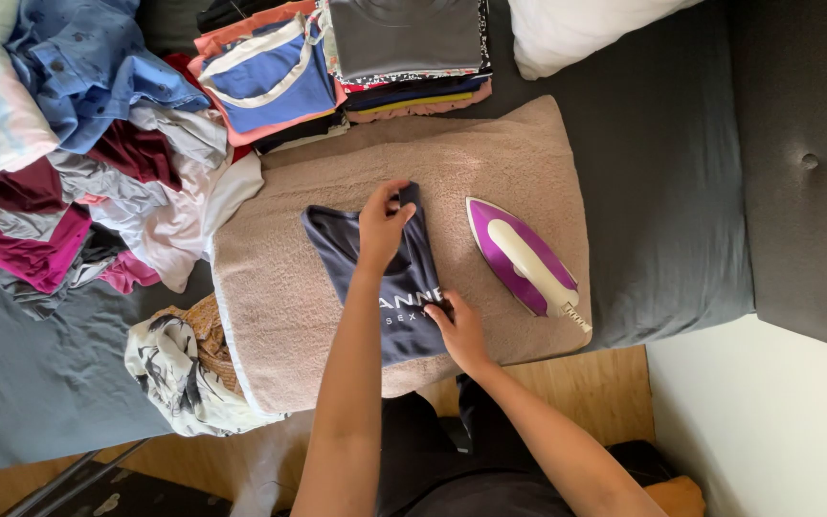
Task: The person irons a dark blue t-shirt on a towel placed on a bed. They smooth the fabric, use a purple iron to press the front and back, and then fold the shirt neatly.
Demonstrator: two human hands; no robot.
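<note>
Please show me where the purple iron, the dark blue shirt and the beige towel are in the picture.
purple iron [521, 257]: head view, on the cream handle along its top.
dark blue shirt [412, 308]: head view, on the front near the white print.
beige towel [275, 306]: head view, on bare cloth left of the shirt.

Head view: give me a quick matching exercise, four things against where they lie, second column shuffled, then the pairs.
Things:
1. navy shirt
2. purple and white iron
3. folded clothes stack
4. loose clothes heap

Places:
A. far edge of the bed, beyond the towel
B. on the beige towel, right of the shirt
C. left of the towel, on the grey bed
D. middle of the towel, under the left hand and right hand

Pairs: 1-D, 2-B, 3-A, 4-C
</note>
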